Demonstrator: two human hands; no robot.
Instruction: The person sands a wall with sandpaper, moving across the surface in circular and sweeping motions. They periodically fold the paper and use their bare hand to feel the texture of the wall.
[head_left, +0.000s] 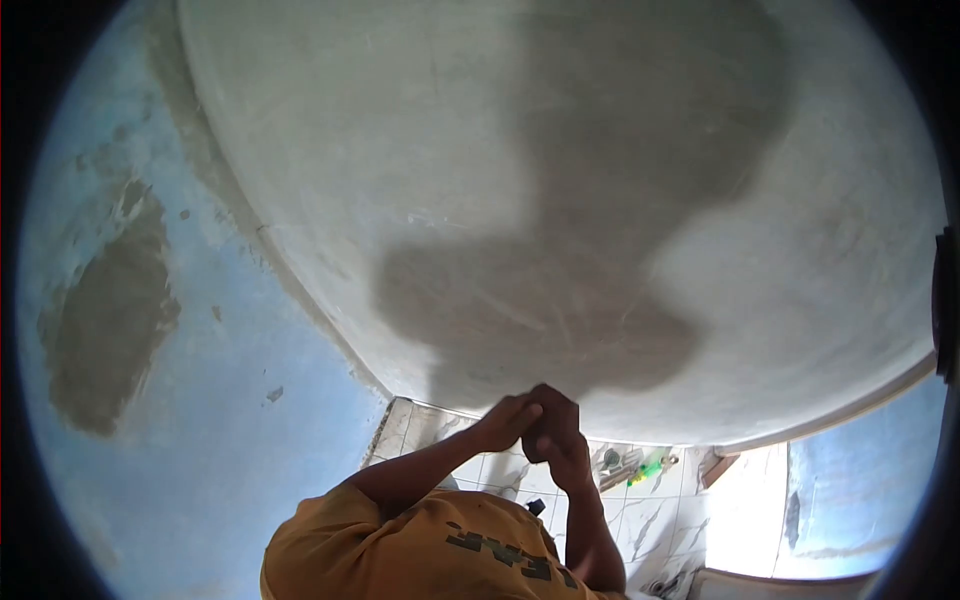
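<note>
My left hand (pixel 507 422) and my right hand (pixel 566 456) meet in front of my chest, fingers bent and closed against each other. A dark brown, blunt-edged shape shows at their top; I cannot tell whether it is a held thing or part of the hands. Beyond them rises a grey plastered wall (pixel 350 170), with a broad dark shadow over its middle and right. The fingers overlap the wall's lower edge in this view.
On the left a blue wall (pixel 230 400) carries a rough grey patch (pixel 115 315). Below lies a white marbled tile floor (pixel 650 520). A green and yellow item (pixel 650 470) lies there near a brown wooden piece (pixel 716 468). Bright light falls at the lower right.
</note>
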